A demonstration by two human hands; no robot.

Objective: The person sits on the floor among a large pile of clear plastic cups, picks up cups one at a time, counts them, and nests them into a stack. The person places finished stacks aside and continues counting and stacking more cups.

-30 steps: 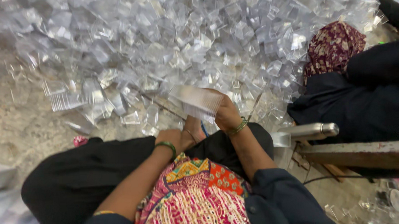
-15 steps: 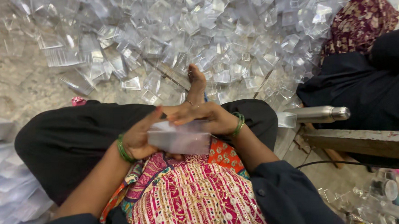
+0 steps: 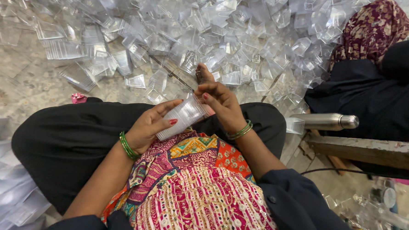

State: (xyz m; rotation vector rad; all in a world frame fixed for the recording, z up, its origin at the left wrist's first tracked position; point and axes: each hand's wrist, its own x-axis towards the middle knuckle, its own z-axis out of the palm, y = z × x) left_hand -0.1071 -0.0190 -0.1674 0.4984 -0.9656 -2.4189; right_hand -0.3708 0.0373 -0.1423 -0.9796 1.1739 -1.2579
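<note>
The one camera sits on my head and looks steeply down, close over my lap and my left hand [image 3: 147, 129] and right hand [image 3: 220, 103], taking in the floor [image 3: 24, 86] just ahead of my knees.

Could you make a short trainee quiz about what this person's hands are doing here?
1. True or false: both hands hold the stack of clear cups.
2. What lies heaped on the floor ahead? A) clear cups B) books C) fruit
3. What metal thing lies to the person's right?

Key:
1. True: left hand and right hand both hold it.
2. A, the pile.
3. A steel bottle.
</note>
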